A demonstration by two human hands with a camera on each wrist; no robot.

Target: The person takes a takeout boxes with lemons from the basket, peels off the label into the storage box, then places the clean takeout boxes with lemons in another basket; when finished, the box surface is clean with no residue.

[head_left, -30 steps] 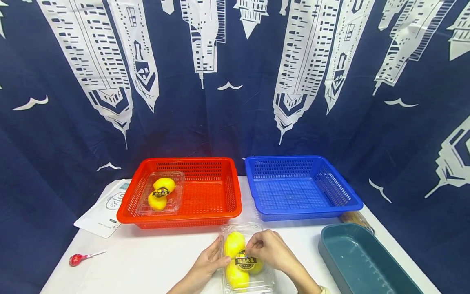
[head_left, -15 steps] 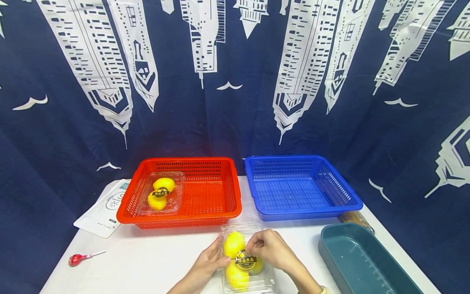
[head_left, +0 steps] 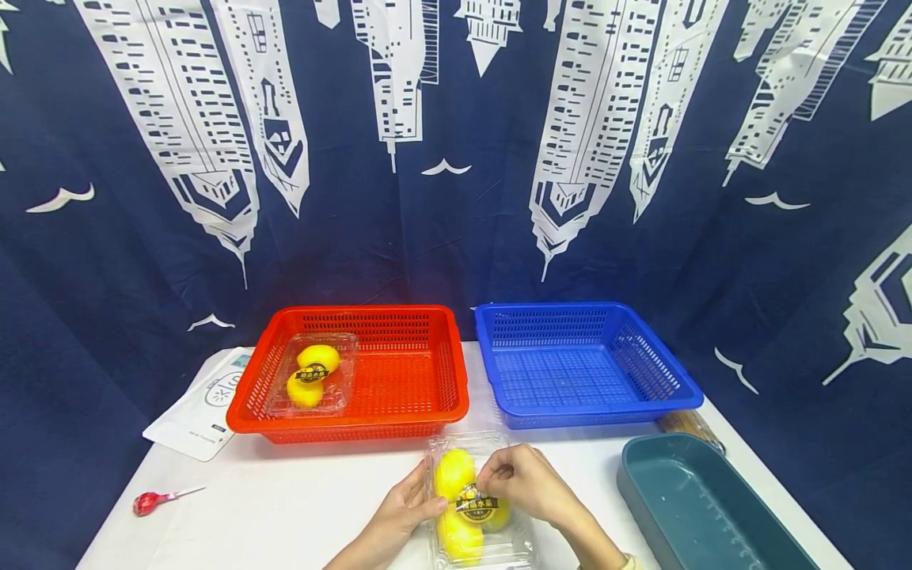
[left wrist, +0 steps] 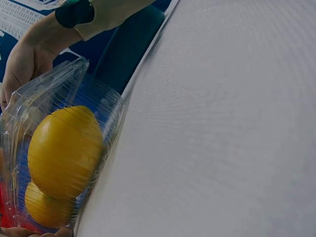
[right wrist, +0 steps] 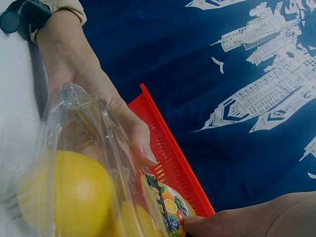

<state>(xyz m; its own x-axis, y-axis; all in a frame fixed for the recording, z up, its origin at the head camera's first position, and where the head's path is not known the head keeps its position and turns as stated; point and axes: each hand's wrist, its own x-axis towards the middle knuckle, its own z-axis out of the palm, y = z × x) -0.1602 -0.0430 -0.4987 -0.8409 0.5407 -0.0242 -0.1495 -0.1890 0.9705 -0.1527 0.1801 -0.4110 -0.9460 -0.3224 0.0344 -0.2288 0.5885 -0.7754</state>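
A clear plastic fruit box (head_left: 518,546) with several yellow lemon-like fruits (head_left: 454,473) lies at the table's front, in the head view. My left hand (head_left: 402,511) grips its left side, with the thumb on the lid. My right hand (head_left: 523,483) pinches the upper edge of a round black-and-gold sticker (head_left: 476,507) on the lid. In the right wrist view, the fruit-printed sticker (right wrist: 170,205) stands partly away from the plastic, with my right hand (right wrist: 252,217) at its edge. The left wrist view shows the fruit (left wrist: 66,150) through the ribbed box wall.
Behind stand a red basket (head_left: 370,427) with a similar stickered fruit box (head_left: 342,396) inside, and a blue basket (head_left: 598,416). A teal tray (head_left: 644,503) is at right. A red lollipop (head_left: 146,503) and a white packet (head_left: 185,431) lie at left.
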